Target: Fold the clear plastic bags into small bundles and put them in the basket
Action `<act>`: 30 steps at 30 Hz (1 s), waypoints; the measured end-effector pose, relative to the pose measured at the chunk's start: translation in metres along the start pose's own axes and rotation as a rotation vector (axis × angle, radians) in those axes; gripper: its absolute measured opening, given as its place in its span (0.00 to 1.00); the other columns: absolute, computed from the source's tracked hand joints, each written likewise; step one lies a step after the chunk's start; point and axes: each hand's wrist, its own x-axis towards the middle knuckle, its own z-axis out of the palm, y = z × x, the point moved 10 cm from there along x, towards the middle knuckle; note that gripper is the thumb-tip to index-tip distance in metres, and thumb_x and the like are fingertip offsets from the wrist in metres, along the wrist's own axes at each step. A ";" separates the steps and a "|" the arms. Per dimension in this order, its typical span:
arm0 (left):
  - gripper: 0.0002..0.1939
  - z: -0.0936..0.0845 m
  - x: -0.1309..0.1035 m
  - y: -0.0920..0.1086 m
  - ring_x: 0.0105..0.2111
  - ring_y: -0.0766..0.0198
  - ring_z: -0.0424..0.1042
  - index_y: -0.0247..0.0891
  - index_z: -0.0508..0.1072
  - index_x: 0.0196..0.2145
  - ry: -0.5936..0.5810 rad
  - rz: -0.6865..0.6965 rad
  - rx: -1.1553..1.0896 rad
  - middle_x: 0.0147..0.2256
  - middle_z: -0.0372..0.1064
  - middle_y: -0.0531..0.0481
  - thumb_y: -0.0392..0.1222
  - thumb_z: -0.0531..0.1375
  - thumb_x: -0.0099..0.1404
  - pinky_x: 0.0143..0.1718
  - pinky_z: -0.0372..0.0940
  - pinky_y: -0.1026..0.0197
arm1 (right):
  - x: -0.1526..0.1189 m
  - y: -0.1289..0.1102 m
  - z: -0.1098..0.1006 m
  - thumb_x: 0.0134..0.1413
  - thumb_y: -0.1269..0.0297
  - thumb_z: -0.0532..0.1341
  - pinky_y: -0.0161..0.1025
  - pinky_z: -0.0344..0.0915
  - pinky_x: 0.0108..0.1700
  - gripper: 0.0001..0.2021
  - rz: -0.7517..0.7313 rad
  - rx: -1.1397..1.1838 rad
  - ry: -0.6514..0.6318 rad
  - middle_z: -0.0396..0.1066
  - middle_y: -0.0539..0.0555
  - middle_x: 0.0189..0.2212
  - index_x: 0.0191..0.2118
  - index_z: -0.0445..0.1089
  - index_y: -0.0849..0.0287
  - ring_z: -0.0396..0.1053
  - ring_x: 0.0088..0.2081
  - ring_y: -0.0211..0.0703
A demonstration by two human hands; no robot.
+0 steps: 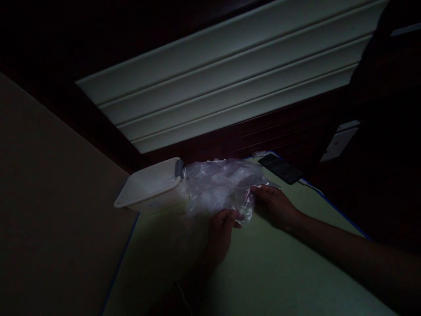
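Both hands are on the film. Left hand (221,232) has its near edge pinched between thumb and fingers; right hand (276,205) grips the right side, fingertips partly hidden by folds.

Crumpled, clear, thin plastic film (213,182) lies in a loose heap at the far end of the pale green tabletop with blue edging (263,259), between bin and phone. Can't tell if it's one bag or several.

Main risk: tearing. Film looks flimsy, and the hands hold it at two close points, so a hard pull apart could split it. Folds also hide any opening, so easy to grab the wrong layer. Low light makes both worse.

Second risk: drag. Heap touches the white, open-top plastic bin with a grey handle (148,186) on the left. Bin's left end seems to reach past the blue edging; a snag or shove could tip it.

Right side: black, flat phone (280,168) sits close beyond the right hand, white cable (311,185) trailing off it. A wide sweep of hand or film could knock the phone or catch the cable.

Behind: dark wood frame and pale slatted panel (213,90) limit reach at the back. White wall plate (340,141) is farther right, well apart.
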 end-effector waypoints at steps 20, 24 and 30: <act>0.11 0.012 -0.027 0.039 0.35 0.65 0.70 0.39 0.62 0.23 0.023 0.439 0.135 0.34 0.69 0.49 0.34 0.62 0.57 0.36 0.63 0.64 | -0.022 0.015 0.024 0.38 0.66 0.71 0.42 0.67 0.41 0.34 -0.016 -0.267 -0.173 0.70 0.54 0.42 0.53 0.58 0.54 0.71 0.39 0.44; 0.14 0.016 -0.029 0.038 0.39 0.63 0.70 0.39 0.60 0.21 -0.009 0.411 0.168 0.36 0.69 0.48 0.35 0.63 0.57 0.37 0.64 0.64 | -0.024 0.017 0.027 0.43 0.67 0.68 0.37 0.65 0.34 0.26 -0.041 -0.363 -0.219 0.72 0.49 0.30 0.49 0.62 0.57 0.70 0.31 0.40; 0.14 0.014 -0.027 0.041 0.39 0.63 0.70 0.38 0.62 0.21 0.008 0.418 0.136 0.35 0.69 0.49 0.36 0.65 0.55 0.41 0.64 0.61 | -0.017 0.005 0.016 0.47 0.65 0.65 0.36 0.63 0.30 0.13 -0.075 -0.387 -0.143 0.72 0.50 0.26 0.41 0.70 0.60 0.67 0.26 0.38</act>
